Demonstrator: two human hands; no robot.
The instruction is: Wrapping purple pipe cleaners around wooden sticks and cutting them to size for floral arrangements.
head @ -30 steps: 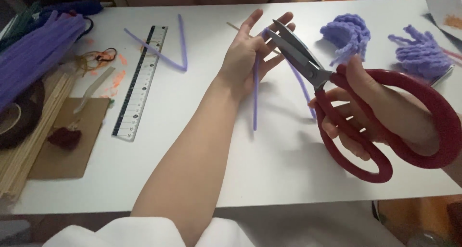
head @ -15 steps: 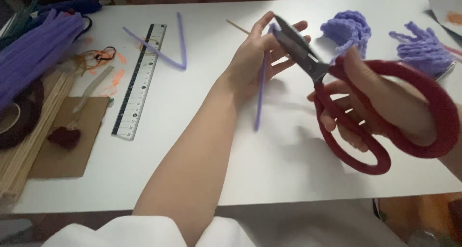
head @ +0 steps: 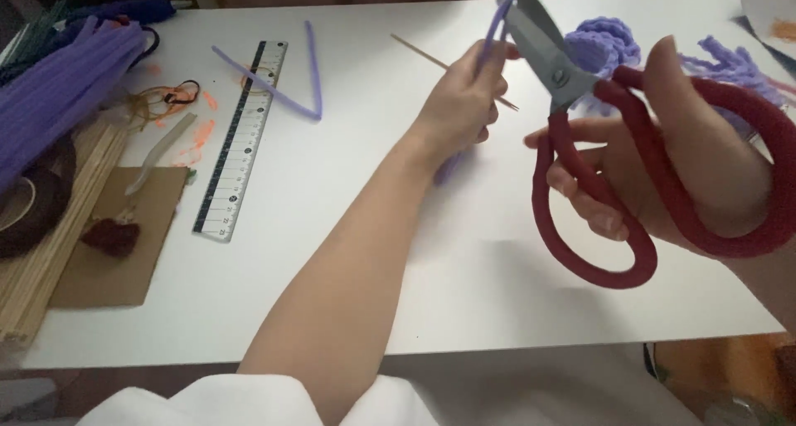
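My left hand (head: 461, 102) is closed around a thin purple pipe cleaner (head: 494, 26), held up above the white table (head: 348, 210). Its top end meets the grey blades of large red-handled scissors (head: 597, 144). My right hand (head: 663, 160) grips the scissors through both red loops, blades pointing up and left toward the pipe cleaner. A thin wooden skewer (head: 423, 54) lies on the table behind my left hand.
A bent purple pipe cleaner (head: 298, 86) and a steel ruler (head: 240, 136) lie at left centre. A bundle of purple pipe cleaners (head: 58, 94), wooden sticks (head: 41, 252), brown cardboard (head: 124, 243) and a dark tape roll (head: 29, 206) crowd the left edge. Purple fuzzy shapes (head: 605, 48) sit far right.
My left hand closed on the pipe cleaner and lifted it off the table. The scissors rose toward the far edge, and their blades now meet its upper end.
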